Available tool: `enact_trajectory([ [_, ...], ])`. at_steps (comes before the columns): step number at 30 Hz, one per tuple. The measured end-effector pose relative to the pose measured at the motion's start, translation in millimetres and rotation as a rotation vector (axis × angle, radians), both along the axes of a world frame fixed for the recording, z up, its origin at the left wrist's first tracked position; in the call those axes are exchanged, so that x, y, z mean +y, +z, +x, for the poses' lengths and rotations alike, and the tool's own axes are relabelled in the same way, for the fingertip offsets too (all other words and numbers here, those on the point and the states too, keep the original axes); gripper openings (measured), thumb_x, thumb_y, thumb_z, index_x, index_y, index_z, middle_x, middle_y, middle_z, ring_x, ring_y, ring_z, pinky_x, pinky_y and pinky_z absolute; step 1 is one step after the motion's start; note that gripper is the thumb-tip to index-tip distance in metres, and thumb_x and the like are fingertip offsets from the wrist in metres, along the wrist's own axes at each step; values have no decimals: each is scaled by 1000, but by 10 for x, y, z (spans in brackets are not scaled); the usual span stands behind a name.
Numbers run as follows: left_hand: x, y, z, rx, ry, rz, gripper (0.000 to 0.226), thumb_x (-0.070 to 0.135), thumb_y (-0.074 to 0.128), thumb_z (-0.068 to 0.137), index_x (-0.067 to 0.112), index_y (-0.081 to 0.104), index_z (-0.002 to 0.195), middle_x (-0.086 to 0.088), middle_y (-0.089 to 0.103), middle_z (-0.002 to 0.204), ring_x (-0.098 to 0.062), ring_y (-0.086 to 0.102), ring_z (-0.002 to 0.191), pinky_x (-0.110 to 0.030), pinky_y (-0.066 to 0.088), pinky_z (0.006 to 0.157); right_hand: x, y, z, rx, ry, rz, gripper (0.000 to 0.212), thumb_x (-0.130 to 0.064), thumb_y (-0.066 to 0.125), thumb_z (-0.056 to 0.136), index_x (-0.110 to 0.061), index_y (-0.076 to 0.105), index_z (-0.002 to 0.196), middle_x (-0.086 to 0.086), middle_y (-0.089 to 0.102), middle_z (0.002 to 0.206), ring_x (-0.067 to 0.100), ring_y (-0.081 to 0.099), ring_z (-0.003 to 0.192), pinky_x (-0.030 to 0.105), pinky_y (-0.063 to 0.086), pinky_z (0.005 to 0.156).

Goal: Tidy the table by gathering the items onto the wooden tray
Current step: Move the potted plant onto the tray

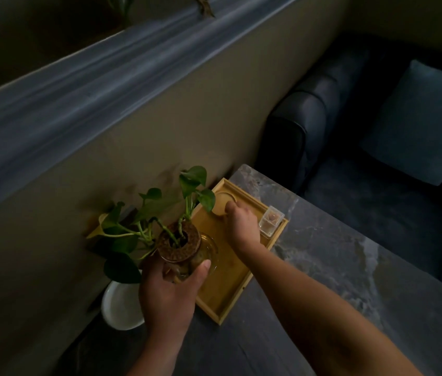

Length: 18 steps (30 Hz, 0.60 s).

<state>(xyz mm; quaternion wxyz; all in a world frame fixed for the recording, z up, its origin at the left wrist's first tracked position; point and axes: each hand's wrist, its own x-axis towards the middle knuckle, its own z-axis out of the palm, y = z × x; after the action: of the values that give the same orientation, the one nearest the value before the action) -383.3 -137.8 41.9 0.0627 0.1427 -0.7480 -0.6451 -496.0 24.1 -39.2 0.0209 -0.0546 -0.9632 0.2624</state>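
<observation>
A wooden tray point(230, 278) lies on the dark marbled table point(336, 267), against the wall. My left hand point(168, 297) grips a glass vase point(187, 253) holding a leafy green plant point(160, 210), above the tray's near left part. My right hand point(241, 223) reaches into the tray's far end, fingers curled on a round wooden coaster point(224, 202). A small clear plastic box point(271, 221) sits at the tray's right rim.
A white bowl point(120, 308) stands on the table left of the tray, partly under the leaves. A beige wall with a grey ledge runs along the left. A dark sofa point(350, 118) with a blue cushion stands beyond the table.
</observation>
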Motion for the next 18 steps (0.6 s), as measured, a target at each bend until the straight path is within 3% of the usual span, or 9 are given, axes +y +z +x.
enact_trajectory([
  [6, 23, 6, -9, -4, -18, -28, 54, 32, 89, 59, 30, 69, 109, 9, 73, 112, -6, 68, 103, -35, 53, 89, 17, 156, 112, 52, -6, -75, 17, -18, 60, 94, -19, 59, 111, 2, 61, 109, 19, 58, 100, 36, 55, 85],
  [11, 78, 25, -19, -14, -67, -80, 55, 31, 88, 63, 34, 67, 113, 13, 72, 112, 1, 66, 103, -33, 52, 91, 167, 342, 715, 150, -53, -156, 20, -20, 64, 91, -23, 62, 111, -7, 64, 99, 2, 56, 83, 19, 52, 72],
  [15, 212, 16, -89, -30, -115, -89, 57, 32, 88, 65, 34, 64, 117, 13, 70, 117, 0, 64, 109, -32, 49, 96, 549, 249, 1294, 144, -204, -205, 17, -20, 64, 89, -23, 65, 106, -10, 62, 94, 5, 58, 83, 28, 56, 71],
  [18, 350, 3, -214, -22, -138, -62, 60, 22, 90, 65, 27, 64, 119, 11, 70, 116, 1, 63, 108, -24, 50, 94, 854, 88, 1558, 122, -301, -46, 29, -21, 69, 87, -18, 64, 115, 1, 64, 111, 20, 58, 104, 35, 52, 87],
])
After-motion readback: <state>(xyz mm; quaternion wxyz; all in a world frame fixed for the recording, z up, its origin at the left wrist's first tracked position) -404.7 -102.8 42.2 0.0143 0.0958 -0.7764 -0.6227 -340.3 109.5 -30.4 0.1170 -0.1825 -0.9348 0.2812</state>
